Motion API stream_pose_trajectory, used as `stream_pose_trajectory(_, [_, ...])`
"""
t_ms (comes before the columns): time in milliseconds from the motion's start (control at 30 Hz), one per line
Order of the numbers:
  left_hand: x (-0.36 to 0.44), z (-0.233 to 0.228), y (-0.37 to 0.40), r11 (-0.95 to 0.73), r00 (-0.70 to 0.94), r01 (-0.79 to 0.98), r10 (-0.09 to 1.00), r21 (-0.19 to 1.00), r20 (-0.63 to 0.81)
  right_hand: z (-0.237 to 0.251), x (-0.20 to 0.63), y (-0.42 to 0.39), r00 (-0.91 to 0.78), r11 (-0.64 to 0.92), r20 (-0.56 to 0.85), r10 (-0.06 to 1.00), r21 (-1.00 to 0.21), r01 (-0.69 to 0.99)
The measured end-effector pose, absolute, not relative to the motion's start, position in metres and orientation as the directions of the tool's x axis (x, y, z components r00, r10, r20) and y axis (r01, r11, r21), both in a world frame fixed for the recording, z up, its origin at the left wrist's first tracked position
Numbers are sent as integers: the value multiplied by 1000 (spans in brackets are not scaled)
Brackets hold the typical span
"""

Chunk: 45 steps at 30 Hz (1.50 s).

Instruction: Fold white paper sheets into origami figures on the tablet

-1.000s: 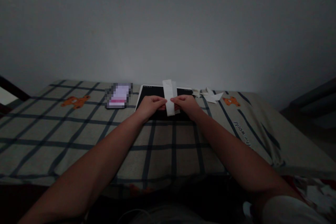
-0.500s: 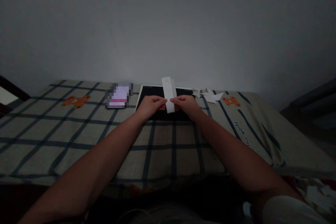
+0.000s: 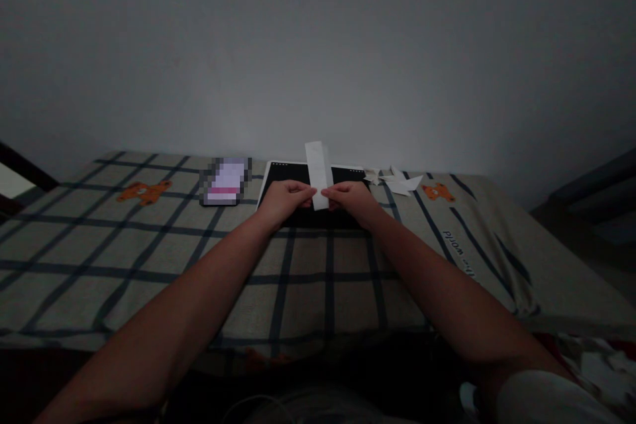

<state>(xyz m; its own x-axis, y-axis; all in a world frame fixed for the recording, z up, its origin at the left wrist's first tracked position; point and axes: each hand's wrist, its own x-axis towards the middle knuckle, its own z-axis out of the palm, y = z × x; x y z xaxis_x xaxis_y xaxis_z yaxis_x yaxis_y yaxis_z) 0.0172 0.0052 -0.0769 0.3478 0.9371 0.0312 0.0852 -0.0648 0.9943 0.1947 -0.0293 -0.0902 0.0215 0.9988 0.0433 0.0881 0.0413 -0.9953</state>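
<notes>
A long, narrow piece of folded white paper [image 3: 317, 165] stands nearly upright between my two hands. My left hand [image 3: 288, 199] pinches its lower left edge between thumb and fingers. On the other side, my right hand [image 3: 350, 197] grips the lower right edge the same way, so the thumbs almost meet. Beneath both hands lies a flat black notebook or board [image 3: 293, 175] with a pale border and small white marks at its upper corners. The fingers behind the paper are partly hidden.
A phone [image 3: 226, 181] with a blurred, lit screen lies to the left. Right of the black board are folded white paper pieces [image 3: 405, 183]. A checked cloth [image 3: 308, 265] with bear prints covers the table, which meets a grey wall [image 3: 318, 46]. More white scraps [image 3: 603, 371] show at lower right.
The folded paper has shifted slightly up and tilted a little, and its face looks smoother. Both hands keep their pinch, with the fingers moved only slightly.
</notes>
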Motion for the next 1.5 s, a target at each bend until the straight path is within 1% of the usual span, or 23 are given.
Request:
stream_pose_trajectory(100, [18, -75, 3, -21, 356, 68, 934, 997, -4, -90, 195, -30, 40, 60, 65, 997, -990, 129])
stream_pose_trajectory(167, [18, -75, 3, 8, 370, 51, 929, 999, -27, -88, 194, -31, 44, 46, 52, 998, -991, 122])
stream_pose_trajectory(300, [18, -78, 5, -35, 359, 36, 933, 999, 19, -83, 191, -34, 24, -6, -5, 1000, -999, 42])
stream_pose_trajectory(400, [17, -80, 8, -72, 337, 43, 940, 996, 53, -84, 191, -33, -2, -28, -28, 1000, -999, 23])
stream_pose_trajectory(533, [17, -79, 7, -24, 341, 27, 940, 999, 13, -88, 193, -30, 13, 10, 11, 1000, -999, 51])
stream_pose_trajectory(600, [18, -79, 6, -5, 349, 14, 937, 1000, 0, -88, 193, -30, 13, 6, 7, 1000, -999, 40])
stream_pose_trajectory(733, [18, -79, 6, -53, 315, 31, 948, 998, 40, -86, 192, -32, -29, -41, -41, 999, -999, -16])
stream_pose_trajectory(900, [18, -79, 8, -103, 288, 38, 954, 994, 88, -81, 189, -34, -11, -34, -34, 999, -999, 35])
stream_pose_trajectory(1067, [18, -79, 7, -108, 267, 28, 959, 994, 97, -79, 188, -35, -4, -38, -38, 999, -999, 6])
stream_pose_trajectory(1133, [18, -79, 7, -118, 265, 18, 958, 993, 110, -79, 188, -35, -3, -28, -29, 1000, -999, 30])
stream_pose_trajectory(1233, [18, -79, 7, -127, 284, 1, 951, 992, 121, -80, 190, -34, -10, -23, -24, 1000, -997, 77])
stream_pose_trajectory(1367, [17, -78, 8, -126, 328, 49, 939, 991, 103, -80, 192, -33, -24, -36, -38, 999, -997, 67])
stream_pose_trajectory(1500, [17, -78, 5, -96, 403, 74, 913, 993, 58, -78, 192, -33, 23, 48, 49, 999, -999, 12])
